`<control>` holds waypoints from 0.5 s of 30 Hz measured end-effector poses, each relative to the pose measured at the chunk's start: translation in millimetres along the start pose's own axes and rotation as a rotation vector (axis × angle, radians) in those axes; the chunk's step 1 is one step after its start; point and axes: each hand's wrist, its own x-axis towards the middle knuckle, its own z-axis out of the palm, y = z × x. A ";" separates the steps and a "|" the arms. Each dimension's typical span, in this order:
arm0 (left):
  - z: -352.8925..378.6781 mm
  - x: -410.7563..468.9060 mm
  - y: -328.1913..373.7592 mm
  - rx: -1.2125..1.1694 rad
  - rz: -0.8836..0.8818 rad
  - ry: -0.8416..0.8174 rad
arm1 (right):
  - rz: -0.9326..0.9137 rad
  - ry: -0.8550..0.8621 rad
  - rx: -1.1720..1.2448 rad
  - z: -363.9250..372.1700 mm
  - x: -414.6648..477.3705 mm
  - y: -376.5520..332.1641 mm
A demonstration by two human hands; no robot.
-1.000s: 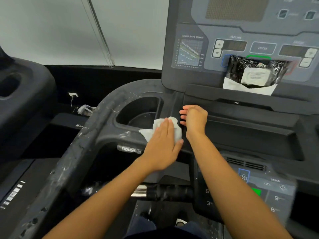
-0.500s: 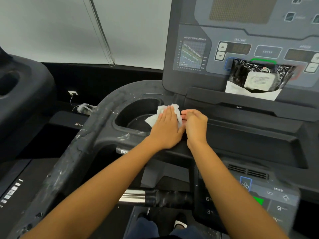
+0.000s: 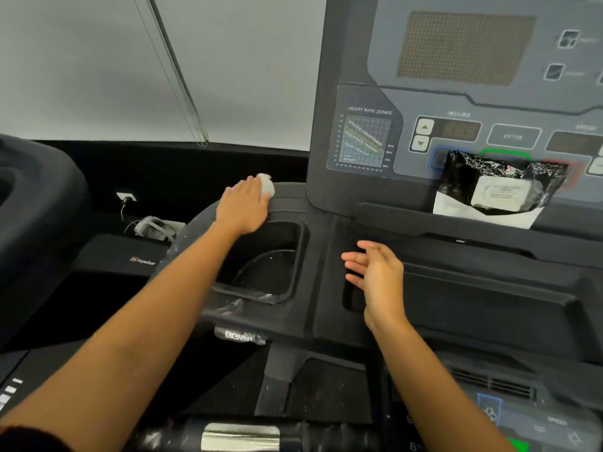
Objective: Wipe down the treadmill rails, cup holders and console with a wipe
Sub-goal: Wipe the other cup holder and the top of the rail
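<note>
The left hand (image 3: 243, 208) is pressing a crumpled white wipe (image 3: 266, 187) onto the curved black plastic rail (image 3: 288, 194) at the far edge of the deep black cup holder (image 3: 306, 246), with its fingers lying flat. The right hand (image 3: 378, 275) is hovering with spread fingers to the right of the holder, apparently touching nothing. A crinkled black wipe packet (image 3: 499, 187) is leaning against the grey console (image 3: 408, 93) at far right.

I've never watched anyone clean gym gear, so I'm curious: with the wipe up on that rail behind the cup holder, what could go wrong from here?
1. The wipe is bunched small under the left hand, so it may skip spots; white flecks show on the cup holder rim.
2. The wipes packet leans against the console, covering buttons; they could be missed, or the packet knocked down.
3. Wiping the incline arrows might press them.
</note>
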 end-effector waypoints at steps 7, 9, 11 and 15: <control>1.9 -2.8 75.5 -0.041 0.021 0.072 | 0.021 0.015 0.024 4.1 0.8 -2.4; 3.2 -11.5 98.5 -0.210 0.151 0.024 | 0.025 0.020 0.011 5.5 1.3 -2.1; 3.2 -9.1 90.1 -0.200 0.190 -0.074 | 0.033 0.014 0.020 4.6 1.8 -2.2; -0.4 -12.4 18.8 -0.080 0.055 -0.183 | 0.058 -0.002 0.051 1.9 2.0 -3.0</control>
